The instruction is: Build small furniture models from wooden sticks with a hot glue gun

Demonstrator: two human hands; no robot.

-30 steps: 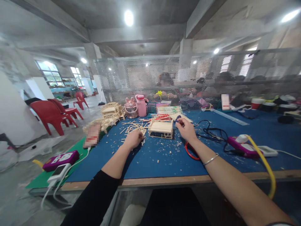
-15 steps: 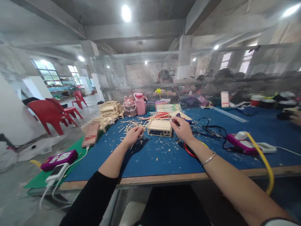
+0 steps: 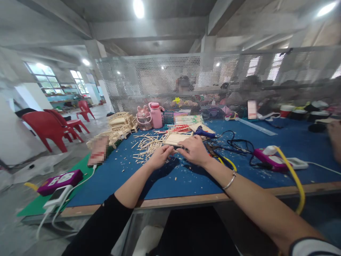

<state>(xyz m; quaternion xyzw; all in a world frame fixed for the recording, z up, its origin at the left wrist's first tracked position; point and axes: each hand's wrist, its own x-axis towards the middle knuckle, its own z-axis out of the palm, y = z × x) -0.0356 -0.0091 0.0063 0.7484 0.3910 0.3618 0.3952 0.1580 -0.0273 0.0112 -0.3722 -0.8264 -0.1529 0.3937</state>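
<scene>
Blue matting (image 3: 183, 188) bears, at centre, a slatted wooden frame (image 3: 174, 138). Right hand (image 3: 196, 151): fingers curved over the frame's near right part; grip cannot be told. Left hand (image 3: 160, 157): fingertips drawn together beside the near edge, any contents indiscernible. Just beyond the right hand, a blue glue gun (image 3: 205, 133); left of the frame, loose sticks (image 3: 149, 145).

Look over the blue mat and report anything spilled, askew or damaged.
Loose wooden sticks lie jumbled at various angles left of the small wooden frame, and pale crumbs litter the blue mat, so it looks untidy. No damage stands out.
</scene>
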